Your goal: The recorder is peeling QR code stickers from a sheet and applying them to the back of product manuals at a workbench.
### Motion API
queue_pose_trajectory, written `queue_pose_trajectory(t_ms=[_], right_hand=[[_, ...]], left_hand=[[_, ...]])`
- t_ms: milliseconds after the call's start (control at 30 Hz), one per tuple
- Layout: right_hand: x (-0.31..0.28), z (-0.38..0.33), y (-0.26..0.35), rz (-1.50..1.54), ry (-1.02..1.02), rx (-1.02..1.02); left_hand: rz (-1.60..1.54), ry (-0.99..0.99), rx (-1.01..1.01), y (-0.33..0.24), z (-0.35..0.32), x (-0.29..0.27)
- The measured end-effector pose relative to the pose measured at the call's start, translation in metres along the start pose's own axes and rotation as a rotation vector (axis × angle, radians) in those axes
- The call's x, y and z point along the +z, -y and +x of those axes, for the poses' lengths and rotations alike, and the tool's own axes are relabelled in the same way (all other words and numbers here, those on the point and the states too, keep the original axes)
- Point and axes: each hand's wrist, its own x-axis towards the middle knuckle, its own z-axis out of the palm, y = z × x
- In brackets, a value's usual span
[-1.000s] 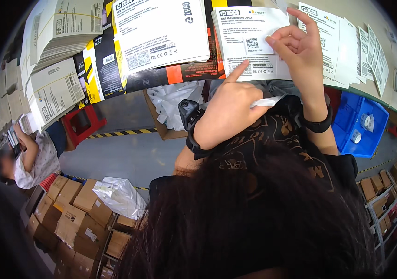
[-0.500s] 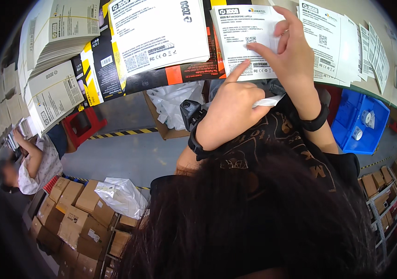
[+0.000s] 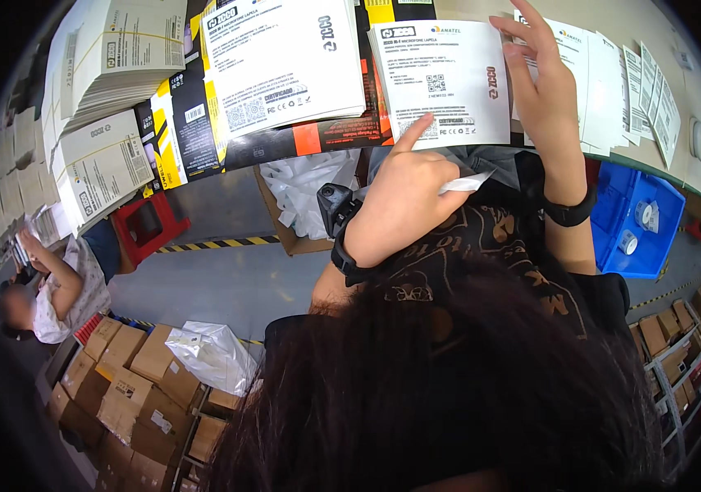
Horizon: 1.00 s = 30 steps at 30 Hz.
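A stack of white printed cards [image 3: 457, 111] lies at the table's front edge, its top card showing square codes. My left hand [image 3: 408, 184] reaches over the near edge with its index finger stretched onto the top card, near its lower left part. Its other fingers are closed round a white paper strip [image 3: 467, 183] that sticks out to the right. To the right of the stack, my right hand [image 3: 541, 94] is open and seems to hold nothing. It is in front of a row of overlapping white cards [image 3: 592, 94].
A larger pile of white sheets [image 3: 285, 61] lies left on black-and-yellow printed packaging [image 3: 190, 127]. Banded card bundles [image 3: 125, 49] stand further left. Below are a carton with white waste [image 3: 309, 189], a blue bin [image 3: 641, 217] and a red stool [image 3: 149, 225]. A person [image 3: 71, 283] works at far left.
My right hand has moved right, off the top card to beside the stack, and its fingers have spread. The top card is now less covered. My left hand has barely moved.
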Motion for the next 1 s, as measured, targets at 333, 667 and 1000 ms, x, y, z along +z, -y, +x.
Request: queue_pose_trajectory(t_ms=[333,667,1000], right_hand=[[-0.005,-0.001,0.002,0.06,-0.015,-0.059],[-0.007,-0.015,0.02,0.595,-0.025,0.14],[-0.099,-0.013,-0.019,0.052,-0.362,0.056]], left_hand=[[0.058,-0.045,0.022,0.001,-0.003,0.008],[0.091,-0.125,0.109,0.005,-0.006,0.01],[-0.049,-0.184,0.226,-0.007,-0.013,0.0]])
